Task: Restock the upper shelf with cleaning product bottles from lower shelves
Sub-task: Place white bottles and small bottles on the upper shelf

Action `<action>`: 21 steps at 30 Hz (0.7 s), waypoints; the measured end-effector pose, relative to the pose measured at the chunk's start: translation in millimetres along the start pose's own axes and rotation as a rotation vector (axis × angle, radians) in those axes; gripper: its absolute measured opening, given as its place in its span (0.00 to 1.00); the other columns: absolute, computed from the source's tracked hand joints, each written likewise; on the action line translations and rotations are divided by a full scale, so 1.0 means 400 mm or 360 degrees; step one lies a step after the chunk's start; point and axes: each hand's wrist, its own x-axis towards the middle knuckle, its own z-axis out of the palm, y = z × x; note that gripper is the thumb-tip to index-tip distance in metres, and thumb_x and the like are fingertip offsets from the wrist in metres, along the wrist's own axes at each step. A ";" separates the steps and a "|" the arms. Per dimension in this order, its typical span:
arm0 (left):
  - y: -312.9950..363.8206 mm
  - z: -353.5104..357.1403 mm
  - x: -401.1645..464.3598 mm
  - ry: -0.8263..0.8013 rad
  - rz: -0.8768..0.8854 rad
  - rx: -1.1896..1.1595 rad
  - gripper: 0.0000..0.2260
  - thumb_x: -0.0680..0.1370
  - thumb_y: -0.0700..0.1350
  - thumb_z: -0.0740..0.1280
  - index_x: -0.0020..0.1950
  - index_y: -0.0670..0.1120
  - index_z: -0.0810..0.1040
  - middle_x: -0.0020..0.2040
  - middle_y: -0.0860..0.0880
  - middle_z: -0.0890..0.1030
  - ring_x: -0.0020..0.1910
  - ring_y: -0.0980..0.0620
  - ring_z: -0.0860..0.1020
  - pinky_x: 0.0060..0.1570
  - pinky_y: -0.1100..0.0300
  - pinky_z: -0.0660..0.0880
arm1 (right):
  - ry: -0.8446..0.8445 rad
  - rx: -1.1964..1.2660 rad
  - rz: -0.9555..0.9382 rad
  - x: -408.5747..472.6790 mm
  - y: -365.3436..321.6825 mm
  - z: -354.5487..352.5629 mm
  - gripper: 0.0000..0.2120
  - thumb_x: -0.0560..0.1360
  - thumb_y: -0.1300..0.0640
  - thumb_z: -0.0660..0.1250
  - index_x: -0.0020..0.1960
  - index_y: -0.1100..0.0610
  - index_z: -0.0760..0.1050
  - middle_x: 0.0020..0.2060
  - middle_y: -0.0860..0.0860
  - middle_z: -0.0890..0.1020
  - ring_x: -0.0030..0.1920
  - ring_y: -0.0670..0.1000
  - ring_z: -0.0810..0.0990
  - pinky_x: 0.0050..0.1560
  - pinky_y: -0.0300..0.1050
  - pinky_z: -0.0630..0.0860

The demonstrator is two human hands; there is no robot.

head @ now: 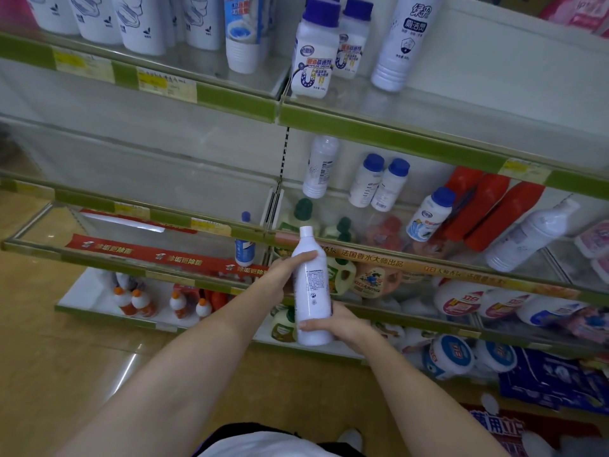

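Note:
I hold a tall white bottle (313, 288) upright in front of the shelves, its printed back label facing me. My left hand (283, 275) grips its upper body from the left. My right hand (339, 321) grips its lower part from the right, thumb across the front. The upper shelf (379, 127) with a green edge carries a white bottle with a purple cap (313, 57), a second one behind it, and a taller white bottle (402, 44). The shelf below holds more white bottles (319, 166), several blue-capped ones (379, 183) and a leaning white one (527, 235).
Red bottles (487, 209) lean on the right of the middle shelf. Green-capped bottles (303, 209) and orange detergent jugs (372, 278) fill lower shelves. Small orange-capped bottles (135, 301) stand bottom left. The left bay of the middle shelf (131, 153) looks bare. Tan floor lies beneath.

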 end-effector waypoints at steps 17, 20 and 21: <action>-0.014 0.024 -0.011 0.0161 -0.0018 -0.0088 0.28 0.65 0.54 0.80 0.57 0.39 0.79 0.48 0.41 0.85 0.45 0.43 0.84 0.51 0.48 0.81 | 0.0175 -0.0219 0.0002 -0.003 -0.011 0.049 0.48 0.59 0.41 0.84 0.70 0.50 0.62 0.60 0.47 0.77 0.57 0.49 0.79 0.55 0.48 0.80; -0.010 0.023 -0.026 0.0011 0.0007 -0.0171 0.27 0.66 0.54 0.79 0.59 0.40 0.80 0.47 0.40 0.84 0.45 0.41 0.83 0.54 0.46 0.81 | 0.0151 -0.0012 -0.0067 0.006 -0.005 0.044 0.49 0.55 0.46 0.86 0.70 0.51 0.68 0.59 0.48 0.82 0.58 0.51 0.82 0.60 0.55 0.80; -0.009 0.023 -0.027 -0.0019 0.0013 -0.0176 0.27 0.67 0.54 0.79 0.59 0.40 0.80 0.47 0.40 0.84 0.46 0.41 0.83 0.56 0.44 0.80 | 0.0173 0.0016 -0.0082 0.004 -0.006 0.048 0.48 0.54 0.47 0.87 0.70 0.50 0.70 0.58 0.49 0.83 0.57 0.52 0.82 0.60 0.57 0.80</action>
